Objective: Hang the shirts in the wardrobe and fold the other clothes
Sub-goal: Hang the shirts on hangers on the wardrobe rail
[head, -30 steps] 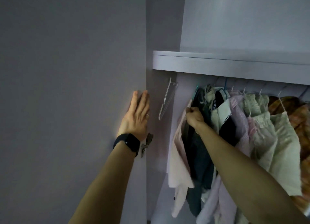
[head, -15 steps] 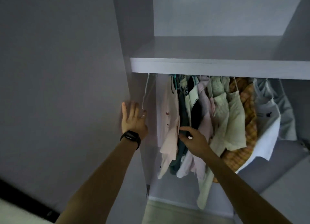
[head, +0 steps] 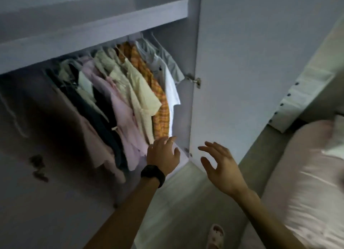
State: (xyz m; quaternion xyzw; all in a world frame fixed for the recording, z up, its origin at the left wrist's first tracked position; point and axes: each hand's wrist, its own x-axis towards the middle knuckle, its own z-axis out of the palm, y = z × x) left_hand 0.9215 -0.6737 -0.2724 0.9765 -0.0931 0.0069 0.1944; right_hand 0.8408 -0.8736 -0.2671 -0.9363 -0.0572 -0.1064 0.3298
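On the left the wardrobe (head: 89,30) stands open. A row of shirts (head: 130,92) hangs close together on the rail under its shelf, running from dark ones through pink and pale green to an orange check and a white one. Our left hand (head: 162,155), a black band (head: 153,175) on its wrist, hovers just before the lowest hems, fingers loose and grasping nothing. Our right hand (head: 221,166) is spread and empty too, in front of the open door (head: 242,62). Further right is a bed (head: 307,183), and beyond it a white buttoned cloth (head: 296,99); we cannot tell whether that is a shirt. We judge the next garment must be fetched from that side. We should lift it by the shoulders so it goes on a hanger uncreased, and leave the door open.
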